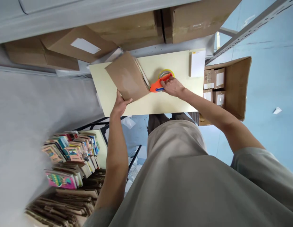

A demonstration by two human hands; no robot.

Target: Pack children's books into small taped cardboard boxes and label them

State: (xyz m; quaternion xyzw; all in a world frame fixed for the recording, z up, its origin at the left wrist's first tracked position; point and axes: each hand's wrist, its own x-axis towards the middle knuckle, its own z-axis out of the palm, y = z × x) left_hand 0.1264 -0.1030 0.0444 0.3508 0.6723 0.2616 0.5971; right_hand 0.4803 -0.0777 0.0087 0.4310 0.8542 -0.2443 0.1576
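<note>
A brown cardboard box (131,78) sits tilted on the pale yellow tabletop (179,101), left of the middle. My left hand (120,104) grips its near lower corner, the thumb lying along the near edge. My right hand (172,86) is closed around an orange tape dispenser (157,84) with a blue part and a roll of clear tape in a yellow rim. The dispenser's front end meets the box's right edge, where a slit between the cardboard layers shows. Whether tape is stuck to the box there I cannot make out.
At the table's right end lies a white stack of labels or paper (198,64). Several cartons (141,28) stand on the shelf behind. An open carton (236,88) with small boxes stands on the right. Books (73,148) and flattened cardboard (63,205) fill the lower left.
</note>
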